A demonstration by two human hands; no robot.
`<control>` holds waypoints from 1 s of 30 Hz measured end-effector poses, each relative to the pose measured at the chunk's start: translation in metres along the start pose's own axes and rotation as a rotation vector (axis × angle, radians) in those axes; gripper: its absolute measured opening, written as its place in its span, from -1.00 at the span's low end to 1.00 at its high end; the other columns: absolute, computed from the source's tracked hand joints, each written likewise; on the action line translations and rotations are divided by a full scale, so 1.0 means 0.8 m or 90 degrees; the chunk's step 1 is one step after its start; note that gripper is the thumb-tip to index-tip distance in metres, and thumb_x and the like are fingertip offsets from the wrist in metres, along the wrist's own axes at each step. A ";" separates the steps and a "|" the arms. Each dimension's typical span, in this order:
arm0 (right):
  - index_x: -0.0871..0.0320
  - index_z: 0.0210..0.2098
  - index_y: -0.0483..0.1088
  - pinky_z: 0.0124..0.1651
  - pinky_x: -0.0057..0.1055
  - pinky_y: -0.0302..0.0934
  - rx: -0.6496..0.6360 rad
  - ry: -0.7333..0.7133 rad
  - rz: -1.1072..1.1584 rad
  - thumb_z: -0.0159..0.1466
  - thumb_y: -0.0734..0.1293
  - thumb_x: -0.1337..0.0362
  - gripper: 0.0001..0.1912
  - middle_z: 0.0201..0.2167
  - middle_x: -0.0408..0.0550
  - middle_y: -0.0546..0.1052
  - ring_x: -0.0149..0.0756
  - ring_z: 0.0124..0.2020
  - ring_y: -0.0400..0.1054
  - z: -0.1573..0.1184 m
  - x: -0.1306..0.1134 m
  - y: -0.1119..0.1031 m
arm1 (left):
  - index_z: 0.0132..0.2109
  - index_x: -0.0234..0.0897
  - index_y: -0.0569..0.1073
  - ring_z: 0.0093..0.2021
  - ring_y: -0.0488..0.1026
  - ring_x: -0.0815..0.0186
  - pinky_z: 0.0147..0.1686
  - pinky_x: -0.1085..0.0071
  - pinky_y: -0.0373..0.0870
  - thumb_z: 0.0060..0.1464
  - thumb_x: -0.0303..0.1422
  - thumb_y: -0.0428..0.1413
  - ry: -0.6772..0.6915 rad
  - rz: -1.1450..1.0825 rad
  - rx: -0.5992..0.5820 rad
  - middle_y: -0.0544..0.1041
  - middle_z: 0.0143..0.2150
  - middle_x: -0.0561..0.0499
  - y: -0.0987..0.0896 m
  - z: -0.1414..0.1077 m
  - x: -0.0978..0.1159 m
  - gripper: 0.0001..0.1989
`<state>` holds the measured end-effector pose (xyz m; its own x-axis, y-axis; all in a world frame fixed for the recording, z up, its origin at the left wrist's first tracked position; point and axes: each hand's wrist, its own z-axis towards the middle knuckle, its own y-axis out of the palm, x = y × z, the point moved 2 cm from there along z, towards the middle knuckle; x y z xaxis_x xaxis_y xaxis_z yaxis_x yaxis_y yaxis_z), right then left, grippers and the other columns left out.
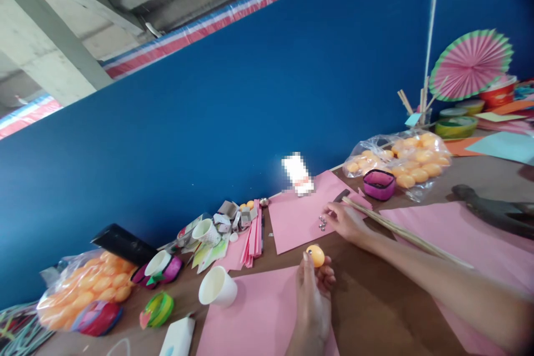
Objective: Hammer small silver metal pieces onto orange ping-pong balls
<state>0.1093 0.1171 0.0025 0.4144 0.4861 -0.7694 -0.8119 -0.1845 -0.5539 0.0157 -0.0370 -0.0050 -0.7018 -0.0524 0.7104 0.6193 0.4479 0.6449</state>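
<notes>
My left hand [312,295] is closed around an orange ball [316,256], its thumb against the side where one small googly eye shows. My right hand [345,221] is on the pink paper sheet [287,228] near the wall, fingertips drawn together beside several small googly eyes [322,223]. Whatever may be between those fingertips is hidden. Another pink sheet [250,311] lies under and beside my left wrist, with a white paper cup [217,287] standing at its far left corner.
Wooden sticks [404,229] lie beside my right forearm. A bag of orange balls [417,158] and a purple container [379,184] stand at the back right; another bag [87,286] is at the left. A blue partition [250,83] closes off the table's back. A pleated paper fan [471,67] stands far right.
</notes>
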 end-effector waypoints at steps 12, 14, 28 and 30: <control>0.19 -0.41 0.30 -0.61 -0.57 0.03 -0.010 0.188 0.411 0.09 0.27 0.11 -0.75 -0.63 -0.23 0.31 -0.52 -0.64 0.16 -0.024 -0.039 -0.027 | -0.09 -0.39 0.36 -0.52 0.36 0.48 -0.51 0.56 0.30 0.03 -0.25 0.07 -0.008 -0.019 0.001 0.49 -0.37 -0.10 0.003 -0.004 0.002 -0.66; 0.19 -0.47 0.28 -0.62 -0.59 -0.02 -0.018 0.214 0.481 0.07 0.31 0.10 -0.74 -0.65 -0.25 0.29 -0.54 -0.65 0.12 -0.036 -0.041 -0.032 | -0.01 -0.35 0.31 -0.51 0.36 0.48 -0.49 0.55 0.30 0.05 -0.26 0.05 0.004 -0.016 -0.004 0.49 -0.35 -0.10 0.002 -0.003 0.002 -0.62; 0.18 -0.41 0.35 -0.49 -0.60 0.12 -0.181 0.396 0.708 -0.03 0.45 0.22 -0.74 -0.56 -0.23 0.35 -0.56 -0.55 0.22 -0.086 -0.044 -0.006 | 0.06 -0.19 0.32 -0.36 0.44 0.42 -0.29 0.49 0.36 -0.07 -0.37 0.16 0.010 0.007 0.000 0.45 -0.21 -0.03 0.003 -0.006 0.002 -0.52; 0.16 -0.37 0.33 -0.55 -0.59 0.06 -0.195 0.378 0.690 0.01 0.41 0.21 -0.76 -0.56 -0.23 0.35 -0.55 -0.57 0.21 -0.089 -0.042 -0.004 | 0.06 -0.19 0.32 -0.37 0.44 0.44 -0.29 0.49 0.37 -0.08 -0.37 0.17 0.011 0.016 -0.005 0.45 -0.21 -0.04 0.005 -0.006 0.002 -0.51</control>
<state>0.1273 0.0408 0.0075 -0.2156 -0.4769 -0.8521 -0.7539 -0.4733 0.4557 0.0186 -0.0400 0.0001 -0.6800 -0.0574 0.7309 0.6392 0.4419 0.6294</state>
